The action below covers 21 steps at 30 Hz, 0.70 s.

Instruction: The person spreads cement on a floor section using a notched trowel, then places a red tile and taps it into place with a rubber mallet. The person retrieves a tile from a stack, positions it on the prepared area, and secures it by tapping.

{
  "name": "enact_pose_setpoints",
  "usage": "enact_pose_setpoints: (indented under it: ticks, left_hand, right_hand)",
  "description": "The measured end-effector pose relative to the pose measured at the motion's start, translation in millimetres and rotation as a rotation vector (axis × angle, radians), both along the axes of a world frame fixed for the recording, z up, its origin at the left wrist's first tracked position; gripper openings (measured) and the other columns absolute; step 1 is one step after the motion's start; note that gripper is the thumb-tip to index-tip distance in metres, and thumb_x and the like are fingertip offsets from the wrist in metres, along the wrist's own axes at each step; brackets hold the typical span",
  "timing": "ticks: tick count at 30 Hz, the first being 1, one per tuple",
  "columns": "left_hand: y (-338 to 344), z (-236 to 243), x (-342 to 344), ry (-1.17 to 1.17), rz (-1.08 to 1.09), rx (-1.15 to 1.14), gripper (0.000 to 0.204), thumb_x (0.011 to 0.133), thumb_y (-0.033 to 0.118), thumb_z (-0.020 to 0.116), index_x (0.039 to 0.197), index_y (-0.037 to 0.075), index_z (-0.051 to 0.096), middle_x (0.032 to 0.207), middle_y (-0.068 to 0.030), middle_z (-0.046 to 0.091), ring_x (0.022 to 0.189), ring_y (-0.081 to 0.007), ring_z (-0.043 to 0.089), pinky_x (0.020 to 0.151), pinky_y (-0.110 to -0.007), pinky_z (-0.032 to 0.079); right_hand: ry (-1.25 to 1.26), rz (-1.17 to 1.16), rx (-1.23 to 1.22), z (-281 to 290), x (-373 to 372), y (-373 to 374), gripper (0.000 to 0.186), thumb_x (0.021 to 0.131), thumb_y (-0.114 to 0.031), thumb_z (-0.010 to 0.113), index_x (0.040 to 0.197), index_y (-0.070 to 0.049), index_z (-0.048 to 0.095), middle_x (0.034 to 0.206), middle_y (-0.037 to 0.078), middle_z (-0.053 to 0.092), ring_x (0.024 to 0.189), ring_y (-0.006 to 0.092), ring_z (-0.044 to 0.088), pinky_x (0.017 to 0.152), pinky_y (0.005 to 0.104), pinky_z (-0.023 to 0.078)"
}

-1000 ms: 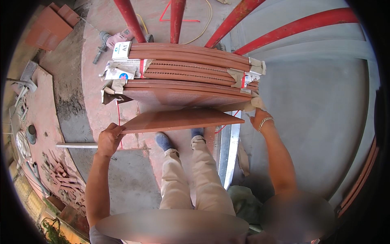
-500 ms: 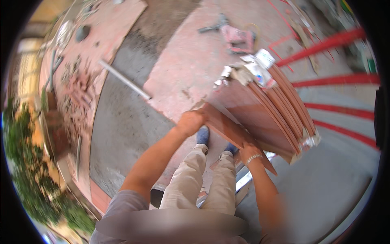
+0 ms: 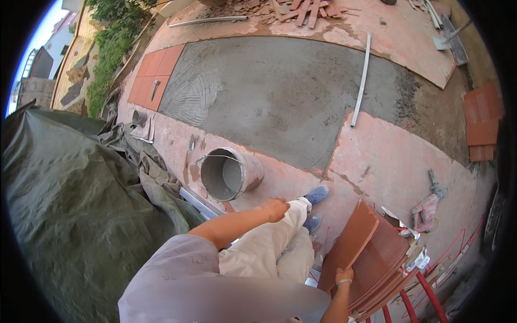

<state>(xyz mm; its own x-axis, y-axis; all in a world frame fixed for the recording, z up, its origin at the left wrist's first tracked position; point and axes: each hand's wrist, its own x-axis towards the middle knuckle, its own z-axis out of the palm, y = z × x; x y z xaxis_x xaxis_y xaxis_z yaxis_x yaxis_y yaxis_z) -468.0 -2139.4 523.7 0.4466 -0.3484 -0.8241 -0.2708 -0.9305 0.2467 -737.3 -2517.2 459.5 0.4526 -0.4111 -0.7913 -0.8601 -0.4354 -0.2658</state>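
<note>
My right hand point(image 3: 343, 275) grips the lower edge of one red-brown floor tile point(image 3: 351, 241) and holds it tilted on edge, low right in the view. Just right of it lies the stack of matching tiles point(image 3: 392, 257), bound with white corner guards, on a red metal frame point(image 3: 425, 293). My left hand point(image 3: 275, 209) hangs in front of my thigh with its fingers curled and nothing in it. My legs in light trousers and blue shoes point(image 3: 316, 195) stand on the pinkish concrete floor.
A grey bucket point(image 3: 229, 175) stands just ahead of my left hand. A green tarp point(image 3: 64, 204) covers the left side. Beyond lie a wet mortar bed point(image 3: 280, 91), laid red tiles point(image 3: 156, 75), a metal straightedge point(image 3: 362, 81), a power tool point(image 3: 428, 207) and more tiles point(image 3: 482, 121).
I have turned away from the stack, so the view has swung round. My left hand let go of the tile; the right hand alone now holds it off the stack.
</note>
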Motion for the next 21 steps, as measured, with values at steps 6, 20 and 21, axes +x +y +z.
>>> enact_pose_setpoints:
  ticks: [6, 20, 21]
  left_hand:
    - [211.6, 95.2, -95.0, 0.078, 0.413, 0.296, 0.045, 0.092, 0.034, 0.063, 0.129, 0.008, 0.061, 0.123, -0.0202, 0.066, 0.118, -0.0365, 0.063, 0.101, -0.047, 0.05]
    - [391.2, 211.2, -297.1, -0.18, 1.348, 0.106, 0.046, 0.089, 0.039, 0.067, 0.124, 0.009, 0.07, 0.125, -0.0175, 0.068, 0.118, -0.0354, 0.063, 0.103, -0.043, 0.049]
    - [410.9, 210.6, -302.9, -0.203, 1.388, 0.111, 0.046, 0.089, 0.039, 0.067, 0.124, 0.009, 0.07, 0.125, -0.0175, 0.068, 0.118, -0.0352, 0.063, 0.103, -0.043, 0.049]
  right_hand:
    - [-0.065, 0.136, -0.015, 7.2, 6.5, -1.2, 0.036, 0.079, -0.002, 0.065, 0.112, 0.012, 0.064, 0.102, 0.026, 0.072, 0.097, 0.0374, 0.072, 0.086, 0.0413, 0.055]
    - [-0.165, 0.549, -0.075, 254.0, 145.3, 137.5, 0.053, 0.082, -0.015, 0.071, 0.129, 0.005, 0.057, 0.113, 0.022, 0.068, 0.099, 0.0316, 0.067, 0.092, 0.0458, 0.05]
    - [-0.115, 0.715, -0.225, 289.3, 159.4, 165.0, 0.058, 0.083, -0.02, 0.072, 0.134, 0.004, 0.054, 0.116, 0.024, 0.067, 0.101, 0.0326, 0.067, 0.095, 0.0478, 0.049]
